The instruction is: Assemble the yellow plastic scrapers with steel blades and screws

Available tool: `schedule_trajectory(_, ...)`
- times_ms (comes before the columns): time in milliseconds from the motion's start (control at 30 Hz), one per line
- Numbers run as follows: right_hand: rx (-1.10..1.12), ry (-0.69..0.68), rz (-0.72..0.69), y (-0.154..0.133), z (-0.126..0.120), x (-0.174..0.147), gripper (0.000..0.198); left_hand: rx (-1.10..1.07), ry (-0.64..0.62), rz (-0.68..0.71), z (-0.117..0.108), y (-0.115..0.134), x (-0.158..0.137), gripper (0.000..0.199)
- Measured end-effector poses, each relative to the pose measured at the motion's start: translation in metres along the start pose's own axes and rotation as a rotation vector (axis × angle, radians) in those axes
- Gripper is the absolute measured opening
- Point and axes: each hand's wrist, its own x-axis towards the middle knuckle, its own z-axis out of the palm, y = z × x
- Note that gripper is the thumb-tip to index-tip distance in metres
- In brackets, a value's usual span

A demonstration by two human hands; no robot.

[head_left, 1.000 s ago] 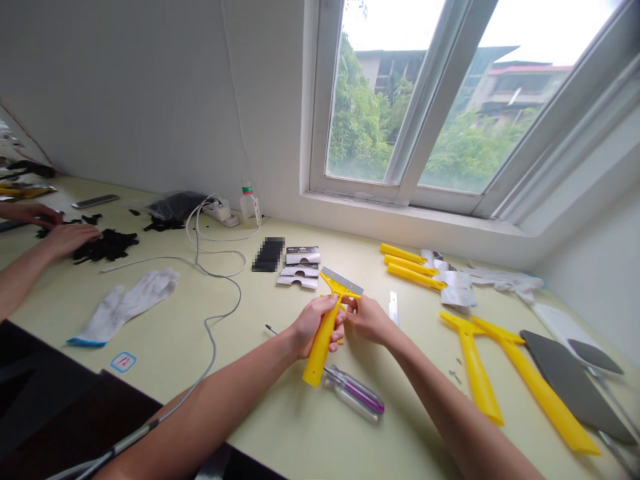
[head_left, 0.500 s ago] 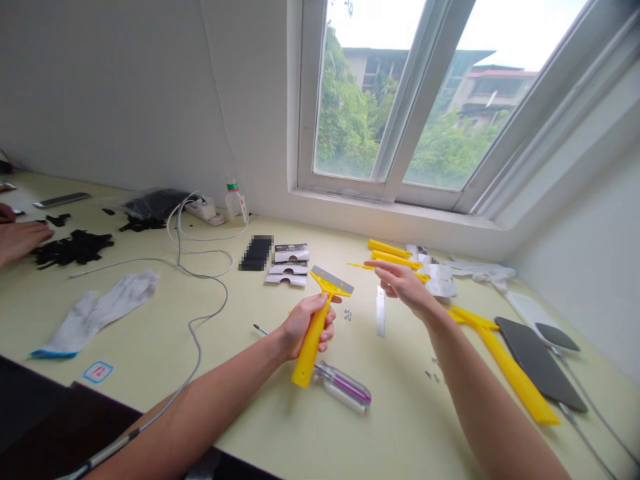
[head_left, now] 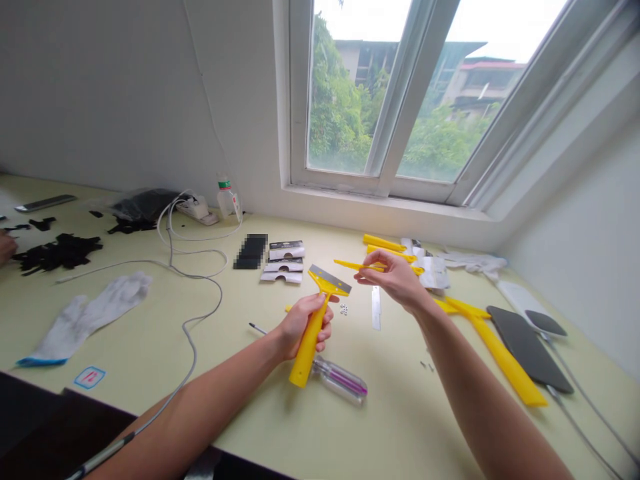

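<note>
My left hand (head_left: 305,327) is wrapped round the yellow handle of a scraper (head_left: 307,350), whose grey metal blade points up and away. My right hand (head_left: 390,277) pinches a thin yellow plastic strip (head_left: 345,265) above the table, to the right of the scraper head. Under and beyond the left hand lie a clear-handled screwdriver (head_left: 341,381) with a purple stripe and its shaft tip poking out on the left. Several small nuts (head_left: 343,309) and a loose flat blade (head_left: 376,310) lie between the hands. A few small screws (head_left: 427,365) are near my right forearm.
More yellow handles (head_left: 384,242) lie behind my right hand; a yellow scraper body (head_left: 505,360) rests by a dark flat pad (head_left: 530,350). Card sleeves (head_left: 283,261), a glove (head_left: 87,317), a grey cable (head_left: 193,327), a bottle (head_left: 229,200) and black pieces (head_left: 60,253) sit leftward. Another person's hand (head_left: 6,247) shows far left.
My right hand has drawn back slightly towards me and turned, bringing the yellow strip more clearly into view. My left hand still holds the scraper. The view has shifted slightly; the other person's hand has withdrawn leftward.
</note>
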Motion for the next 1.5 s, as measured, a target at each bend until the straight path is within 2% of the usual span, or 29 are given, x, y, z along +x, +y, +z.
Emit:
schedule_trajectory(100, -0.196, -0.013, -0.080, 0.000, -0.001, -0.001, 0.026, 0.012, -0.001, -0.001, 0.000, 0.000, 0.000, 0.025)
schedule_trajectory(233, -0.490, 0.000, -0.160, 0.003, -0.011, 0.001, 0.035, 0.021, -0.005, -0.001, 0.000, 0.000, -0.001, 0.025)
schedule_trajectory(367, -0.627, 0.024, -0.134, 0.003, -0.024, 0.003, 0.020, 0.021, 0.003, -0.007, 0.001, 0.001, -0.001, 0.026)
schedule_trajectory(467, -0.595, 0.015, -0.115, 0.000, -0.026, 0.001, 0.013, 0.022, -0.006, -0.009, 0.001, 0.000, -0.001, 0.026)
schedule_trajectory(633, -0.351, -0.189, -0.082, -0.011, -0.012, -0.009, 0.017, 0.032, -0.017, 0.004, 0.002, -0.001, -0.002, 0.026)
schedule_trajectory(700, -0.336, -0.223, -0.083, -0.015, -0.006, -0.012, 0.015, 0.032, -0.019, 0.008, 0.003, -0.002, -0.002, 0.026)
schedule_trajectory(800, -0.467, -0.196, -0.148, -0.018, -0.001, -0.015, 0.012, 0.024, -0.025, 0.010, 0.004, -0.002, -0.003, 0.027)
schedule_trajectory(900, -0.554, -0.170, -0.150, -0.021, 0.002, -0.017, 0.012, 0.018, -0.024, 0.012, 0.005, -0.002, -0.003, 0.028)
schedule_trajectory(1033, -0.476, -0.185, -0.111, -0.025, 0.009, -0.020, 0.014, 0.025, -0.028, 0.006, 0.005, -0.003, -0.003, 0.026)
schedule_trajectory(1200, -0.428, -0.112, -0.077, -0.023, 0.026, -0.021, 0.016, 0.034, -0.034, 0.003, 0.006, -0.003, -0.004, 0.025)
schedule_trajectory(1367, -0.429, -0.065, -0.072, -0.015, 0.034, -0.018, 0.014, 0.035, -0.036, 0.009, 0.007, -0.003, -0.005, 0.026)
schedule_trajectory(1500, -0.517, -0.030, -0.095, -0.013, 0.037, -0.016, 0.015, 0.041, -0.056, -0.003, 0.006, -0.004, -0.004, 0.026)
